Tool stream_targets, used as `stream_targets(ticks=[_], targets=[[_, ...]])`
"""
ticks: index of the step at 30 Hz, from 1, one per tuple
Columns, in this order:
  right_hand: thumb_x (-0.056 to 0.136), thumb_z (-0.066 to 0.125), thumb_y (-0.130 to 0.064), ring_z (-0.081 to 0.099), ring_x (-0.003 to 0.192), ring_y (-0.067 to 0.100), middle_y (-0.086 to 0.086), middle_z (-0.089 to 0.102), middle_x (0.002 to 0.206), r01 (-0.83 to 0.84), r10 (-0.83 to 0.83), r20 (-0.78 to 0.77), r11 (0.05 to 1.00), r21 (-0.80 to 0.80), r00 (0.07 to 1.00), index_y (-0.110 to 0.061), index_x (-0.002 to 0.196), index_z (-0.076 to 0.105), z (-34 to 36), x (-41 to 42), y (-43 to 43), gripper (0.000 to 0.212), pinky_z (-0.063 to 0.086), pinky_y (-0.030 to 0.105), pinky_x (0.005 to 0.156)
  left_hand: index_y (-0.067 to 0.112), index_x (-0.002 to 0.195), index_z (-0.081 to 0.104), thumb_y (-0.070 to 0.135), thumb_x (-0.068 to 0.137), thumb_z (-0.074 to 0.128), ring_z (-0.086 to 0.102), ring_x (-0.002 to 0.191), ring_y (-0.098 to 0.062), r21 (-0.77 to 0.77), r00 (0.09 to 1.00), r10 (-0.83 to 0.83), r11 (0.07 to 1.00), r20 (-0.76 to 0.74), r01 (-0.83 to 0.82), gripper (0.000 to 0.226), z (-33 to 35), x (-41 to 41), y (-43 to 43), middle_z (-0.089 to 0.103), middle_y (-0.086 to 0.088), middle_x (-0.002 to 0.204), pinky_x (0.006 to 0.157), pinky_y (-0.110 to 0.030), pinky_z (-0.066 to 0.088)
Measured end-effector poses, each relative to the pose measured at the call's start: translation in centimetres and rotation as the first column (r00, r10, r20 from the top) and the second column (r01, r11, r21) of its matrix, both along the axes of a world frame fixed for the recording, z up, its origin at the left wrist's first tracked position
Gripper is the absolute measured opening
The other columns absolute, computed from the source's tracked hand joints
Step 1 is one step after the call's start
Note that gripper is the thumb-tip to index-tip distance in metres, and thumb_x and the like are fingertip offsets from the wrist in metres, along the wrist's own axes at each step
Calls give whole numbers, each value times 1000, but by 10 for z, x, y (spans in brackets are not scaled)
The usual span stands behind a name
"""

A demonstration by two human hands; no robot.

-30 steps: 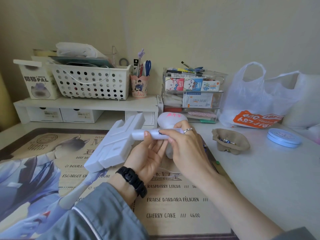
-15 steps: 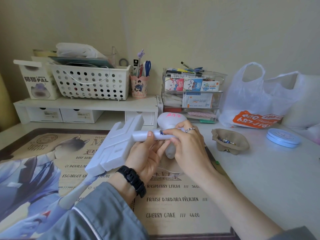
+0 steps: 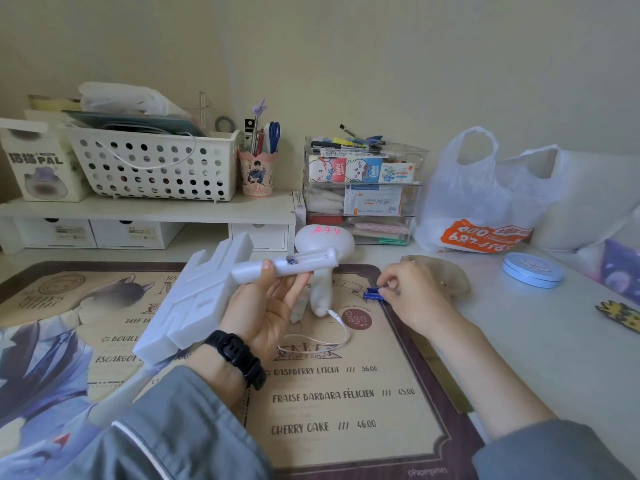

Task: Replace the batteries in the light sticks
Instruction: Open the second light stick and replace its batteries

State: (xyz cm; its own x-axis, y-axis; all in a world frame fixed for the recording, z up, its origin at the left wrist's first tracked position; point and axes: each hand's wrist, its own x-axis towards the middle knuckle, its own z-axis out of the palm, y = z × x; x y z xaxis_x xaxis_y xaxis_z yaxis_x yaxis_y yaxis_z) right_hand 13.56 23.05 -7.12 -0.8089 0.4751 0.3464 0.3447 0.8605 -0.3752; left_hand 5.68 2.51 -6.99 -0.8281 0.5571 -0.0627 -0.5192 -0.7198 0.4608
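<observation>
From the head view, my left hand [image 3: 266,306] grasps the angular light stick [image 3: 207,289] by its handle. It is raised mid-scene with the open battery bay [image 3: 308,261] turned up, I judge so cells can pass freely. To its right, my right hand [image 3: 412,292] pinches a blue battery [image 3: 373,294] low at the right edge of the mat [image 3: 346,393].

A single head-worn wide-angle view is taken from close behind and above the left hand [image 3: 266,317] and right hand [image 3: 412,292], faced forward and down.
</observation>
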Motion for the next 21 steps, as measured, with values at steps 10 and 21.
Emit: stream_targets(ticks=[10,21], targets=[[90,62,-30,58,97,26,2,54,105,-20,-3,194,993,118,981,-18,99,59,-2,1,-8,15,45,35,73,-5,100,58,14,96,50,64,104,-24,-7,1000,1,1000,-28,-2,22,-2,-1,0,66,-14,101,82,-37,56],[95,55,-31,54,102,28,6,47,112,-15,-22,207,984,177,978,-12,112,53,-4,0,-9,26,46,38,73,-5,101,57,15,96,49,63,106,-27,-44,999,7,999,-35,-8,22,-2,-1,2,65,-17,105,79,-36,57]])
